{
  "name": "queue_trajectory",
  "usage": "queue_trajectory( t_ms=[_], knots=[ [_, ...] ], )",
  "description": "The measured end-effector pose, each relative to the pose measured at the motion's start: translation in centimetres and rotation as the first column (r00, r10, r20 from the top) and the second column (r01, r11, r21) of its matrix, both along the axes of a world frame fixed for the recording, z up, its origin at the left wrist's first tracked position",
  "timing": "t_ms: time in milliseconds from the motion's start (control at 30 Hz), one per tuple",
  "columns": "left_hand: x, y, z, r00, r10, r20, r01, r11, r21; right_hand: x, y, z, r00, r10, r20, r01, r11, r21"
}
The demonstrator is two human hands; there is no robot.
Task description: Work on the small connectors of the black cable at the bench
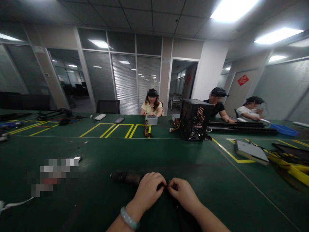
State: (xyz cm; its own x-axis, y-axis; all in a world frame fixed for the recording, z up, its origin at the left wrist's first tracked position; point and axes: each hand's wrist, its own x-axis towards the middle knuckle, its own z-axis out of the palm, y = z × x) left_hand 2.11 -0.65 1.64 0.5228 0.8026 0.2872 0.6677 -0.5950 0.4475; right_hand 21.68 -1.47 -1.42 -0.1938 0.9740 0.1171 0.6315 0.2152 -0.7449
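My left hand [152, 187] and my right hand [182, 190] meet over the green table, their fingertips almost touching. Both are closed in a pinch; what sits between the fingers is small, dark and too hidden to name. A dark cylindrical tool [126, 177] with a narrow tip pointing left lies beside my left hand, its right end covered by that hand. Under my right wrist a thin black cable [178, 207] shows faintly against the table.
The green table [96, 206] carries a black computer case [195, 120], a grey power supply unit [151, 120], a flat metal box [251, 151] and yellow cables [298, 170]. A partly blurred-out item with a white cable [20, 203] lies left. Several people sit across the table.
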Motion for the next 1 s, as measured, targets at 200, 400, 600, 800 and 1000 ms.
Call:
queue_trajectory(
  t_ms=[200, 400, 600, 800, 1000],
  knots=[
    [-0.04, -0.11, 0.0, 0.999, 0.046, 0.016, -0.046, 0.999, -0.009, -0.06, -0.09, 0.3, 1.0, -0.002, -0.016, 0.002, 1.0, -0.003],
    [-0.09, -0.24, 0.41, 1.0, 0.005, -0.003, -0.005, 1.0, -0.007, -0.07, -0.24, 0.34, 1.0, -0.009, -0.024, 0.009, 1.0, -0.006],
    [-0.02, -0.24, 0.38, 0.998, 0.053, -0.046, -0.055, 0.998, -0.04, -0.1, -0.31, 0.35, 0.999, -0.01, -0.03, 0.01, 1.0, 0.006],
    [0.01, -0.06, 0.1, 1.0, -0.003, -0.027, 0.003, 1.0, -0.009, -0.12, -0.34, 0.48, 1.0, -0.007, -0.022, 0.008, 1.0, 0.002],
    [0.06, -0.1, 0.03, 0.998, 0.051, -0.043, -0.051, 0.999, -0.015, -0.08, -0.24, 0.43, 1.0, -0.013, -0.002, 0.013, 1.0, 0.002]
  ],
)
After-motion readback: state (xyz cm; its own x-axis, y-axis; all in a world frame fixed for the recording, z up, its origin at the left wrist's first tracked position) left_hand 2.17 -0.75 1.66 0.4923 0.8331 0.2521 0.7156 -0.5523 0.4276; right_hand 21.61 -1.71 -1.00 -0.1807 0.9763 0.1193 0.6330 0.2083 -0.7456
